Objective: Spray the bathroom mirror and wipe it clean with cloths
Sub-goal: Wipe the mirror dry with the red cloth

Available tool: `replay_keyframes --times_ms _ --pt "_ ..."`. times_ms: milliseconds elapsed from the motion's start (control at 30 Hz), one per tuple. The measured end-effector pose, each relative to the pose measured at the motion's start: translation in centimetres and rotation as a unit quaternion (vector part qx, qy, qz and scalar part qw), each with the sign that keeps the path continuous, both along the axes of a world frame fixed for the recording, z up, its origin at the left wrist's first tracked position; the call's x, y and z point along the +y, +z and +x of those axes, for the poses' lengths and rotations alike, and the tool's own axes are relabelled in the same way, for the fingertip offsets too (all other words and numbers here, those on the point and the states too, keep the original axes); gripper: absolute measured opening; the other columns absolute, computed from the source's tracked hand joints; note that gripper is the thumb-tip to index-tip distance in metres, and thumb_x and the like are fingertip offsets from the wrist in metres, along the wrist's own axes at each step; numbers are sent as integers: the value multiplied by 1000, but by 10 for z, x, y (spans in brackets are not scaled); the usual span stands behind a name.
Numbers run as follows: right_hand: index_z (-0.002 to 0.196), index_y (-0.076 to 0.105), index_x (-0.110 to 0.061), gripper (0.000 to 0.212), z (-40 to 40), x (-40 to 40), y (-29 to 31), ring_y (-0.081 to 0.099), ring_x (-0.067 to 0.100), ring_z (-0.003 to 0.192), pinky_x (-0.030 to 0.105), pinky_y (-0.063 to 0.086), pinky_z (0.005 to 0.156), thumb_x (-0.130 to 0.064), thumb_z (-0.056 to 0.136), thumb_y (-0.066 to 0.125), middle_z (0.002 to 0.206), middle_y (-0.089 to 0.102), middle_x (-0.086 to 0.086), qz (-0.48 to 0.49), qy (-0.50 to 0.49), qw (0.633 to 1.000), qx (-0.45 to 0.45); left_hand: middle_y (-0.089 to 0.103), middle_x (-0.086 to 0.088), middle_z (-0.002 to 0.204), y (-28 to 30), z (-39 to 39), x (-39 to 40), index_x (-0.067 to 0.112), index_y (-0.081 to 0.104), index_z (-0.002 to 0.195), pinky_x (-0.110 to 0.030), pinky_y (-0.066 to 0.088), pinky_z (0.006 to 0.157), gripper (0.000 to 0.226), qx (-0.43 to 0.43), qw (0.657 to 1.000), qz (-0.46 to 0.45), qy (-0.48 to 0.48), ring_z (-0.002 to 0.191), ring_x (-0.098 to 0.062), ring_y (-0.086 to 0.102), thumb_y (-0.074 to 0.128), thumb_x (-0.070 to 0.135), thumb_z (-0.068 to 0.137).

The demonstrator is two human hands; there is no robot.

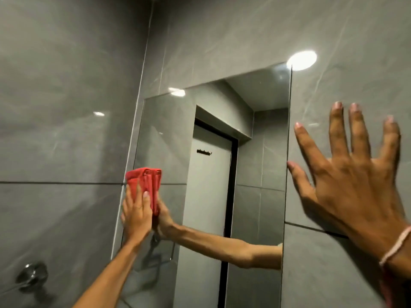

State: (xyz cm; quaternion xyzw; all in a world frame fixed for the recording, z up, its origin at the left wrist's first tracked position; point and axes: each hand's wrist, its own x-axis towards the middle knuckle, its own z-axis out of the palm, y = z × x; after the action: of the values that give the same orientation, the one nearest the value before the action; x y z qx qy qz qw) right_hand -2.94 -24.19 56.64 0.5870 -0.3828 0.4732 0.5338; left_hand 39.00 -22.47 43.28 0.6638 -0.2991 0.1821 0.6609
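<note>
A tall frameless mirror [262,152] hangs on the grey tiled wall. My left hand [135,216] presses a folded red cloth [144,181] flat against the mirror's left edge, about halfway up. The hand and cloth are doubled in the glass. My right hand [355,183] lies spread with fingers apart on the wall tile just right of the mirror, its thumb at the mirror's right edge. It holds nothing. A pale string band circles that wrist. No spray bottle is in view.
A chrome wall fitting [32,275] sticks out of the left wall at the lower left. The mirror reflects a white door with a hook rail. Ceiling lights glare on the glossy tiles [301,60] above the mirror's top right corner.
</note>
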Motion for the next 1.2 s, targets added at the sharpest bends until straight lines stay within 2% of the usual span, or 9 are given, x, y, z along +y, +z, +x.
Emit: replay_keyframes --times_ms 133,267,433,567,667,767,967,1067,1200 --pt "169 22 -31 78 0 2 1 12 48 163 76 9 125 -66 100 27 177 12 26 -3 12 1000 -1 23 -10 168 -62 -7 6 28 27 157 -57 16 121 53 187 982 11 6 149 -39 25 30 42 106" --pt "168 24 -29 75 0 11 0 10 49 164 77 9 125 -61 101 31 176 11 29 16 21 1000 -3 25 -9 167 -47 -71 7 32 28 157 -53 16 120 52 208 978 -24 1 146 -38 26 35 41 105" --pt "169 20 -30 76 -2 23 1 4 46 165 75 6 127 -61 101 31 177 5 28 45 20 999 6 19 -11 169 13 -210 16 35 33 154 -55 20 119 61 -34 996 -58 -53 149 -36 20 26 48 95" --pt "169 23 -29 76 -4 21 -2 4 44 166 72 5 129 -49 98 38 178 6 26 49 29 998 8 6 -5 171 51 -289 16 57 9 153 -55 16 119 55 -292 947 -84 -104 153 -27 10 24 54 100" --pt "167 31 -26 78 -7 17 -3 11 42 166 71 9 129 -41 92 42 178 13 24 35 41 999 9 11 -6 171 62 -278 14 46 21 156 -48 24 116 53 -370 923 -76 -72 152 -28 19 21 51 103" --pt "169 26 -27 76 -11 9 -9 13 42 165 69 8 129 -54 98 36 178 13 22 18 39 999 16 18 -7 170 53 -229 9 45 24 155 -41 24 117 52 -398 914 -69 -42 151 -27 26 24 48 103" --pt "170 11 -38 82 -4 -27 -14 8 38 166 72 12 127 -73 97 23 181 4 13 -63 42 997 -12 13 -4 171 6 -104 1 44 13 156 -51 21 119 56 -236 970 -22 -44 154 -28 20 25 43 101" --pt "169 5 -44 87 2 -56 -11 -1 32 168 78 28 119 -78 91 25 182 -6 6 -97 28 994 -43 18 -8 170 -56 -51 3 27 17 159 -56 19 121 58 -65 997 -12 -32 154 -33 22 27 40 103" --pt "168 6 -48 91 7 -74 -11 14 33 166 76 35 115 -82 86 29 182 0 0 -92 3 994 -52 16 -10 170 -157 -35 11 22 20 159 -51 12 124 53 181 983 21 -27 155 -36 18 30 35 109"
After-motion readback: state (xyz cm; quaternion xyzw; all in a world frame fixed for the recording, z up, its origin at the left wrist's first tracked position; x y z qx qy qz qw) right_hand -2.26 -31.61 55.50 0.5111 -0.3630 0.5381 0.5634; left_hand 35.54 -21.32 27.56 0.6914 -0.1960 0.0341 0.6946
